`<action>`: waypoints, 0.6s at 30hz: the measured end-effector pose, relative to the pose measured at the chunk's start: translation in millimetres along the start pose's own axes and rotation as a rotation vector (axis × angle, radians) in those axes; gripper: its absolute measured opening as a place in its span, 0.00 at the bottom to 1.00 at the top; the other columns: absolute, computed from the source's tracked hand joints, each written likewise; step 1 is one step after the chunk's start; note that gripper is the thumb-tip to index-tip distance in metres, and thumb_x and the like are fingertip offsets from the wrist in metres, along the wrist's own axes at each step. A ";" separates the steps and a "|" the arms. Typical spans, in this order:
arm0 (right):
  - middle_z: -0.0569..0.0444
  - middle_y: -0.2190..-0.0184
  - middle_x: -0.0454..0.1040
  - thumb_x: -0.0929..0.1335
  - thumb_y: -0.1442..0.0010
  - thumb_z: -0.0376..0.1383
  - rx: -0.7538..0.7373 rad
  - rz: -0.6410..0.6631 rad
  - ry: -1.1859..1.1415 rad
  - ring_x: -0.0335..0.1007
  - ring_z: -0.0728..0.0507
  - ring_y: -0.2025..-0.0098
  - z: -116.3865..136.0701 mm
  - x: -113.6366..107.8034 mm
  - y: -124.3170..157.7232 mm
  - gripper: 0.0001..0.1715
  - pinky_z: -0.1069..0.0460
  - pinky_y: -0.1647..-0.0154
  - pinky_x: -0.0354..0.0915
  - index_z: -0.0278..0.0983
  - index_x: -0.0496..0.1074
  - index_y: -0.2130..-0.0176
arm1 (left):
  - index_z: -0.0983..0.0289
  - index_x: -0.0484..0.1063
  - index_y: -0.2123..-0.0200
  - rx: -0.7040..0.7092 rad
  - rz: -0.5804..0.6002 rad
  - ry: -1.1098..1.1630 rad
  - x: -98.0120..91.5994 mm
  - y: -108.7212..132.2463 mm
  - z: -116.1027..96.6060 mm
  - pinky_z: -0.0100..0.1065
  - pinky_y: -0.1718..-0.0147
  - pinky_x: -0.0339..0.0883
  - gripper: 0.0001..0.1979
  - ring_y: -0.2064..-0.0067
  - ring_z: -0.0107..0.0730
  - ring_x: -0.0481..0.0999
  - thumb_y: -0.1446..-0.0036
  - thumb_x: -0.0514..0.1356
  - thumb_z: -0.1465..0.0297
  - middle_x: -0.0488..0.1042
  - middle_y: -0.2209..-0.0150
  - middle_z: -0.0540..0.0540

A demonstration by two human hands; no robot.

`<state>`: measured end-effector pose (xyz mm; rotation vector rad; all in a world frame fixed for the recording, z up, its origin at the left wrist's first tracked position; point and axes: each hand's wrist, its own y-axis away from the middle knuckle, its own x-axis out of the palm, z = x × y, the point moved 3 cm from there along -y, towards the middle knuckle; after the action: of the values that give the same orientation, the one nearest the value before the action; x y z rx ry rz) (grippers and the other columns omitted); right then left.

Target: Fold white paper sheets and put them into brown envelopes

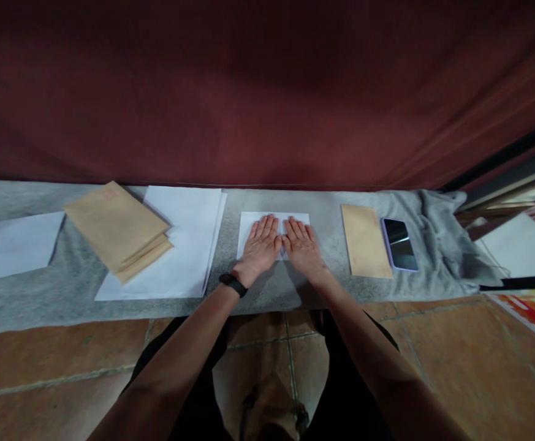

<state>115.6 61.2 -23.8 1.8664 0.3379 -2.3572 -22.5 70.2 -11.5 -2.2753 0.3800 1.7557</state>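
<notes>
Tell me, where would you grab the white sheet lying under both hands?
Probably pinch its bare left edge, coming from the left: the white sheet lies flat on the grey cloth, with the left hand and right hand covering its middle.

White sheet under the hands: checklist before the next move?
1. Left hand and right hand flat, open, on the white sheet: ok.
2. Sheet lying flat on the grey cloth: ok.
3. Crease under the palms: cannot tell, hidden.
4. Single brown envelope apart from the sheet, to its right: ok.
5. Phone clear of that envelope: not ok, it lies against its right edge.
</notes>
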 end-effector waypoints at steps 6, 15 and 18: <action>0.46 0.24 0.53 0.53 0.22 0.43 0.024 -0.004 0.024 0.50 0.35 0.24 3.4 0.0 -8.1 0.33 0.37 0.24 0.44 0.33 0.57 0.26 | 0.74 0.53 0.26 -0.068 -0.013 -0.034 0.6 -9.8 5.8 0.48 0.25 0.39 0.31 0.22 0.43 0.46 0.28 0.41 0.67 0.50 0.24 0.63; 0.42 0.25 0.55 0.54 0.23 0.48 0.106 -0.073 0.032 0.51 0.31 0.25 2.4 3.3 -11.9 0.36 0.33 0.26 0.47 0.32 0.55 0.26 | 0.74 0.52 0.26 -0.134 -0.034 -0.077 1.8 -11.8 16.9 0.48 0.25 0.38 0.32 0.22 0.43 0.46 0.27 0.41 0.64 0.50 0.24 0.64; 0.41 0.25 0.55 0.54 0.23 0.48 0.116 -0.084 0.043 0.51 0.31 0.25 1.4 4.1 -11.2 0.36 0.33 0.26 0.47 0.31 0.56 0.26 | 0.73 0.51 0.26 -0.150 -0.040 -0.088 1.9 -10.2 19.5 0.48 0.25 0.38 0.32 0.22 0.42 0.46 0.26 0.42 0.63 0.50 0.24 0.63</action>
<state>110.8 71.9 -26.4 1.9941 0.2955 -2.4427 -36.2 86.4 -17.9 -2.2765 0.1910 1.9157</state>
